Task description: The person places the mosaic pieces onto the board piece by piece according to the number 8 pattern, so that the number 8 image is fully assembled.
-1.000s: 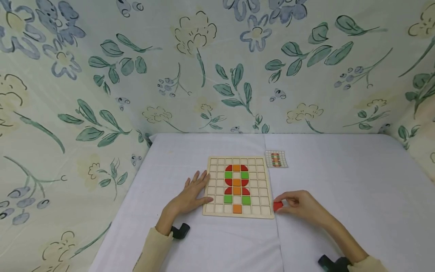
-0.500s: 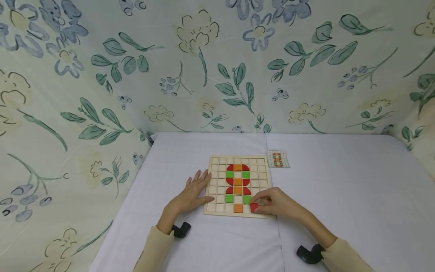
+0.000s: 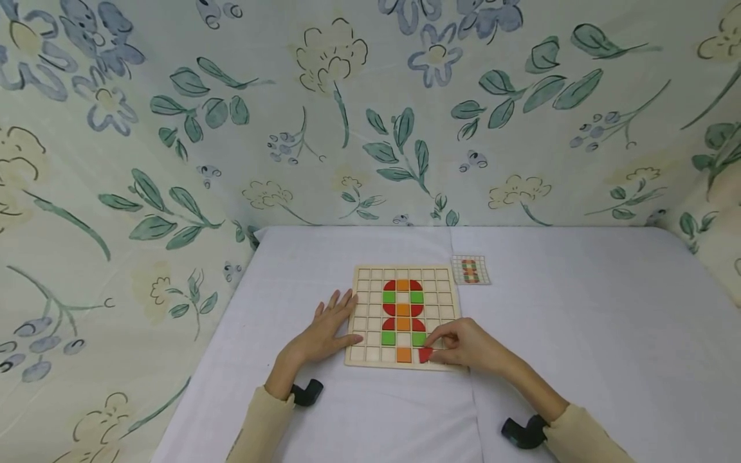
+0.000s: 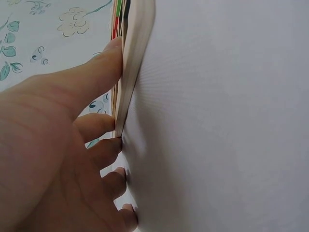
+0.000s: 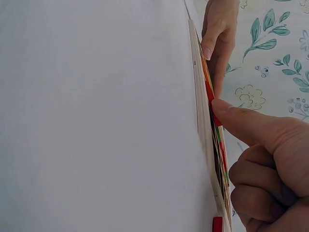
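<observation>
A square wooden grid board (image 3: 370, 312) lies on the white cloth, with red, orange and green tiles set in its middle columns. My left hand (image 3: 323, 334) rests spread along the board's left edge, its thumb (image 4: 104, 67) touching the rim in the left wrist view. Over the near row, my right hand (image 3: 477, 347) pinches a red tile (image 3: 425, 354) with a curved side between thumb and forefinger. That tile is just right of an orange tile (image 3: 404, 355) and below a green one (image 3: 419, 339). The fingers partly cover it.
A small card (image 3: 471, 270) printed with a similar coloured pattern lies beyond the board's upper right corner. Another red piece (image 5: 217, 224) lies beside the board's edge in the right wrist view. Floral fabric (image 3: 347, 128) hangs behind the table.
My right hand has carried the red tile leftward from beside the board onto its near row, and the tile has turned slightly. The left hand has stayed in place.
</observation>
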### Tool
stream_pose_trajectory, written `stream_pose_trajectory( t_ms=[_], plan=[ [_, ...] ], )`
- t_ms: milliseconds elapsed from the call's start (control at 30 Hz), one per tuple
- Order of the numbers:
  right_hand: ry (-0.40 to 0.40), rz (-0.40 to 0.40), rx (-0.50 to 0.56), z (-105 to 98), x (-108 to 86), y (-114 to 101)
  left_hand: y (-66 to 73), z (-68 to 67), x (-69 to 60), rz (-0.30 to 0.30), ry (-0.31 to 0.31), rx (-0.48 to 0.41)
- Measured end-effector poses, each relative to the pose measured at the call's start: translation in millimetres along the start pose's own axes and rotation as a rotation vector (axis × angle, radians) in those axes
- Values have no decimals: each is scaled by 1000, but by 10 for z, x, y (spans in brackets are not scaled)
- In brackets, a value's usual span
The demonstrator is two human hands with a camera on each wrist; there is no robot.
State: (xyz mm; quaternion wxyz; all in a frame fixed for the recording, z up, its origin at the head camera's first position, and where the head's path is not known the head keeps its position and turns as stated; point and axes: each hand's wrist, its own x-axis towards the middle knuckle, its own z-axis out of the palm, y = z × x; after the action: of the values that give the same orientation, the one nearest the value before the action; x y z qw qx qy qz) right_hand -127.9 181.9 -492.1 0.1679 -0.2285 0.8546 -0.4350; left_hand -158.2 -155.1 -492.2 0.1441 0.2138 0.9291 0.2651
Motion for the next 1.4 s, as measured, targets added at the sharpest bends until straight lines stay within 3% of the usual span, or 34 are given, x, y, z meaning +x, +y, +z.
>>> stream_pose_trajectory(
  t_ms=[600, 800, 1167, 1400],
  plan=[
    [15, -47, 47, 112, 62, -23, 3, -4, -10, 10, -2, 6],
    [73, 26, 50, 21, -24, 9, -1, -1, -10, 11, 0, 4],
    [245, 194, -18, -368, -415, 198, 2, -6, -17, 14, 4, -5],
    [214, 218, -69, -458, -519, 332, 1, -5, -15, 15, 4, -2]
  ],
)
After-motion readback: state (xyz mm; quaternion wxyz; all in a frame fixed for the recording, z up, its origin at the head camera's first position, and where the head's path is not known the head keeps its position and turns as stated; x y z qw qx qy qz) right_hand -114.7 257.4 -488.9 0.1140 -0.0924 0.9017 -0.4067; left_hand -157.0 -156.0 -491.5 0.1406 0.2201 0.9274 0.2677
